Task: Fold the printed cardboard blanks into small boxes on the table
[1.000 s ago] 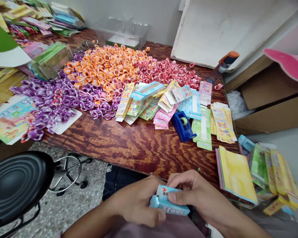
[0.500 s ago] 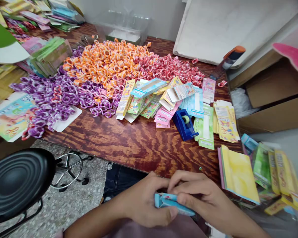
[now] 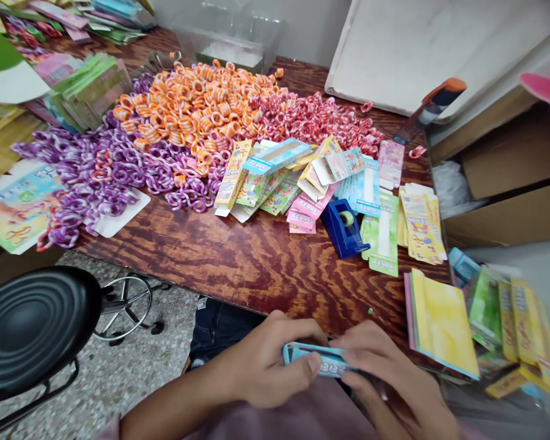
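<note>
I see both of my hands low in the view, in front of the near edge of the wooden table (image 3: 238,269), over my lap. My left hand (image 3: 261,366) and right hand (image 3: 385,373) are closed together around a small light blue carton (image 3: 318,360), thumb pressed on its top face, fingers wrapped beneath; the carton lies flat and lengthwise between them. I cannot tell whether its end flaps are shut.

On the table, beyond the carton, a blue tape dispenser (image 3: 343,226) sits beside a scatter of flat, unfolded cartons (image 3: 297,183) in yellow, green, pink and blue. Further back lie three big heaps of striped rings: purple (image 3: 110,177), orange (image 3: 192,110) and red (image 3: 316,119). Off the table's right end, a pile of coloured cartons (image 3: 499,318) lies near an open cardboard box (image 3: 504,177).

I judge the work is early: one carton is in hand, while many flats and nearly all rings lie waiting.
</note>
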Tool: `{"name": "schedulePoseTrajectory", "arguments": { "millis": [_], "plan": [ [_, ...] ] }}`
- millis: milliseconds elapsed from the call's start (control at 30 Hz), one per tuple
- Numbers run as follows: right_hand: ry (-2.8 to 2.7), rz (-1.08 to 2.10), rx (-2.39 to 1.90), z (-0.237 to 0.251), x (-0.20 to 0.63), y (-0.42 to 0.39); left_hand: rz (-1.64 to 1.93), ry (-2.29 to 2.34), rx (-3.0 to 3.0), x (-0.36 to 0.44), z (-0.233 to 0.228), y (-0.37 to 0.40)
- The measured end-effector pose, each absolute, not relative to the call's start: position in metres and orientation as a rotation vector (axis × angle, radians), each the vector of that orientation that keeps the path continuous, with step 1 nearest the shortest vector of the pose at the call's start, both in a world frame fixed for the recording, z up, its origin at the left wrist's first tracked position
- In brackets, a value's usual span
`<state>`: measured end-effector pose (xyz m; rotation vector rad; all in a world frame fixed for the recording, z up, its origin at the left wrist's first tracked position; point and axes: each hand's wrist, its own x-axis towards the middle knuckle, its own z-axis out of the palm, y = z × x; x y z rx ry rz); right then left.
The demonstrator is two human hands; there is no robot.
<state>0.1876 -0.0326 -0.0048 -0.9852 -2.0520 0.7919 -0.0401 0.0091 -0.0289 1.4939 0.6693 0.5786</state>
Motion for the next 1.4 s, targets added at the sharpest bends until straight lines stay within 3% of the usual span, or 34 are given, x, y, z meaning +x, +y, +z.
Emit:
{"name": "schedulePoseTrajectory", "arguments": {
  "millis": [133,300,633,867,1133,1400],
  "plan": [
    [-1.976,0.328,-1.114,-0.025,0.175,-0.053,0.667,0.645,1.494,-0.038,-0.024,0.011],
    [-1.813,0.042,-1.216,-0.044,0.149,-0.062,0.737,0.581,1.507,-0.035,-0.025,0.011],
    [-1.657,0.225,-1.151,-0.029,0.131,-0.05,1.034,0.688,1.387,-0.039,-0.042,-0.007],
    [-1.601,0.4,-1.092,-0.017,0.138,-0.042,0.905,0.6,1.4,-0.039,-0.023,0.002],
    [-2.185,0.337,-1.306,-0.011,0.152,-0.033,0.862,0.748,1.599,-0.042,-0.036,0.006],
    [-2.449,0.56,-1.249,0.025,0.171,-0.012,0.733,0.693,1.854,-0.039,-0.035,-0.002]
  ]
}}
